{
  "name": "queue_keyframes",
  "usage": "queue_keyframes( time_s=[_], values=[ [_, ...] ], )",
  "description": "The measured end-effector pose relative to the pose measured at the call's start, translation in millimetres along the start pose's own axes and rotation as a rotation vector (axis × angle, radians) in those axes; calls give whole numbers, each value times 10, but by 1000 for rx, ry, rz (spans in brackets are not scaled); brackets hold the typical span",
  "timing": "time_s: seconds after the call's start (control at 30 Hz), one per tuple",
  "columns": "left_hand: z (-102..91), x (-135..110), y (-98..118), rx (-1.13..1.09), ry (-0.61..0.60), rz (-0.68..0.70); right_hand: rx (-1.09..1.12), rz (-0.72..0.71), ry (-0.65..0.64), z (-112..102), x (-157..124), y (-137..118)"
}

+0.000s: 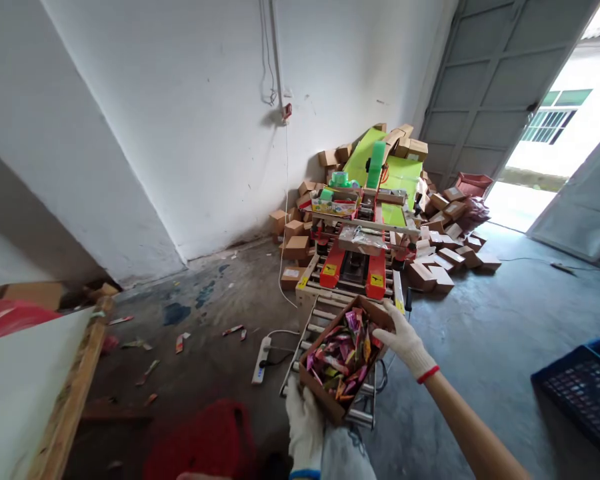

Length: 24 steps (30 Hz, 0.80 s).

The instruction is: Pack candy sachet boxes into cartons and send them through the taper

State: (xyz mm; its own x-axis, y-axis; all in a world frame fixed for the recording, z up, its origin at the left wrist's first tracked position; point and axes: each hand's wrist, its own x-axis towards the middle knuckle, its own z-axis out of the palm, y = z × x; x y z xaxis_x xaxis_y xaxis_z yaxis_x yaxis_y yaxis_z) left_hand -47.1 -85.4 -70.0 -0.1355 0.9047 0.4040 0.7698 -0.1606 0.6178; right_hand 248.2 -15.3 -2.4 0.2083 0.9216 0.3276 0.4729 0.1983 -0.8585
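An open cardboard box (327, 398) sits tilted at the near end of a roller conveyor (325, 313). Small, colourful wrapped packets (343, 353) fill it. My left hand (303, 420), in a white glove with a blue cuff, holds the box's near left side; part of its grip is hidden. At the far right corner, my right hand (405, 337) grips the rim, its white glove edged in red and its fingers reaching over the packets. Just beyond the box stands a red carton-sealing machine (334, 263) with a taped carton (363, 240) in it.
Many closed cartons (433, 277) are heaped behind and beside the machine. A power strip (261, 360) and loose wrappers (180, 342) lie on the floor. A blue crate (580, 380) is at right, a wood-edged table (35, 400) at left, a red stool (200, 440) below.
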Motion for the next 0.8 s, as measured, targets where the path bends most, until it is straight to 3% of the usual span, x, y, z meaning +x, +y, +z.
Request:
queue_keyframes(
  time_s=[0.03, 0.1, 0.17, 0.23, 0.37, 0.43, 0.5, 0.63, 0.73, 0.8],
  values=[
    [-46, 50, 64, 9, 84, 17, -61, -2, -1, -8, 18, 1],
    [-181, 219, 252, 25, 159, 207, -177, -7, -56, -32, 66, -54],
    [-278, 434, 474, 68, 59, 474, -257, -32, -139, -76, 120, -152],
    [-278, 629, 665, 154, -111, 595, -295, -111, -258, -134, 166, -261],
    [-84, 808, 858, 329, -399, 528, -393, -403, -559, -203, 218, -440],
    [12, 817, 873, 382, -466, 473, -520, -490, -613, -165, 243, -507],
    [71, 811, 840, 384, -488, 428, -693, -449, -597, -46, 279, -568],
    [9, 783, 653, 169, -449, 388, -917, -192, -460, 427, 341, -663],
    [-244, 774, 549, -139, -230, 418, -949, -77, -381, 775, 357, -672],
    [-449, 829, 574, -189, -42, 471, -948, -41, -346, 886, 365, -653]
  ],
)
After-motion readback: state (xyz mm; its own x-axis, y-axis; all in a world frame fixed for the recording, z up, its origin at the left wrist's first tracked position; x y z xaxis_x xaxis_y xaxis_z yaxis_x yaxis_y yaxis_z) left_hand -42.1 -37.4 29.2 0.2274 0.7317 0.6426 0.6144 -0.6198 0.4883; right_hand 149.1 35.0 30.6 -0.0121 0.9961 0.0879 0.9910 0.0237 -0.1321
